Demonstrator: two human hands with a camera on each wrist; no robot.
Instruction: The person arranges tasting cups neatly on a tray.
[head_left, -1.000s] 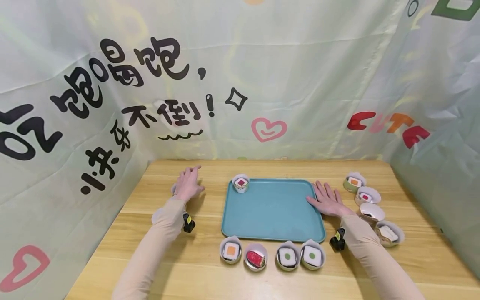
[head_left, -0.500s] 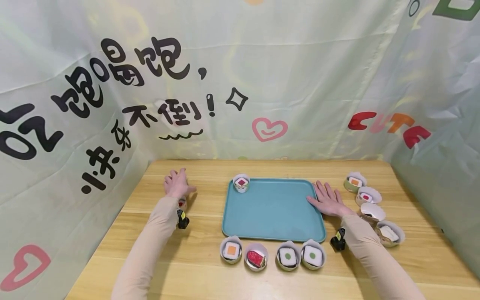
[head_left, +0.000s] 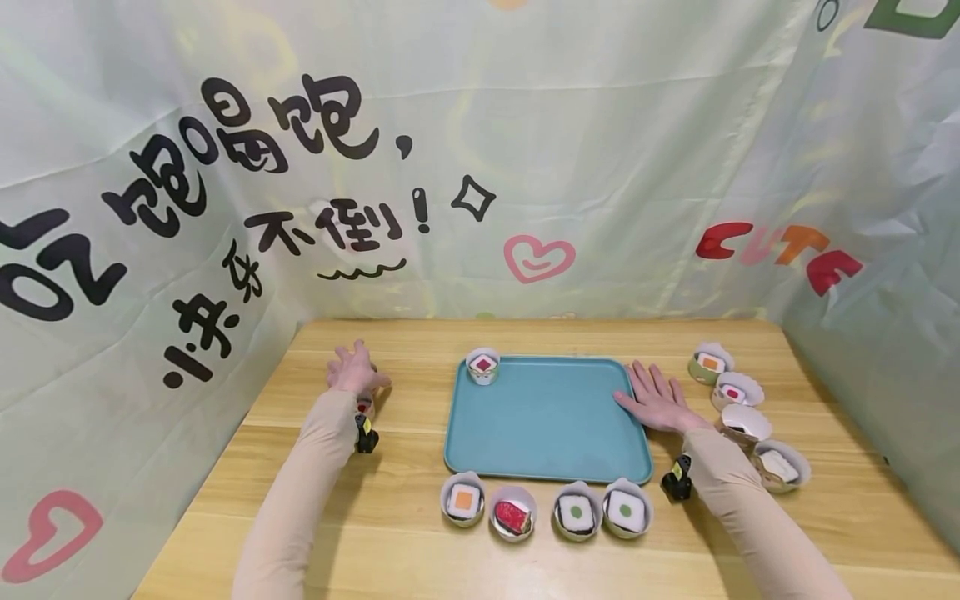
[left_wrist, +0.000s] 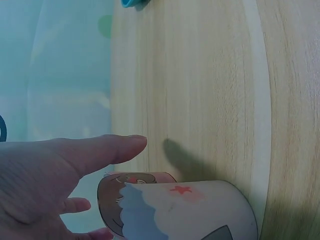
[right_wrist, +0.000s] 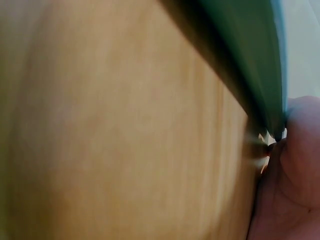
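At the table's back left, my left hand (head_left: 354,371) reaches with spread fingers behind a paper cup holding something red (head_left: 364,406). In the left wrist view, its thumb (left_wrist: 112,150) stands apart above a brown cartoon-printed cup (left_wrist: 111,200); a white-and-blue printed cup (left_wrist: 200,212) lies nearer the camera. The other fingertips are partly hidden behind the cups. My right hand (head_left: 658,402) rests flat at the right edge of a blue tray (head_left: 555,421), its thumb over the rim. On the tray's back left corner sits a cup with a sushi piece (head_left: 482,367).
In front of the tray stand several sushi cups, among them an orange-topped one (head_left: 463,500), a red one (head_left: 513,515) and a green-dotted one (head_left: 576,513). More cups (head_left: 737,392) line the right side. Printed cloth (head_left: 450,283) closes off the back and sides.
My left hand has moved left and slightly down over the back-left cups, its fingers spread; a red-filled cup by its wrist has come into view. My right hand has stayed on the tray edge.
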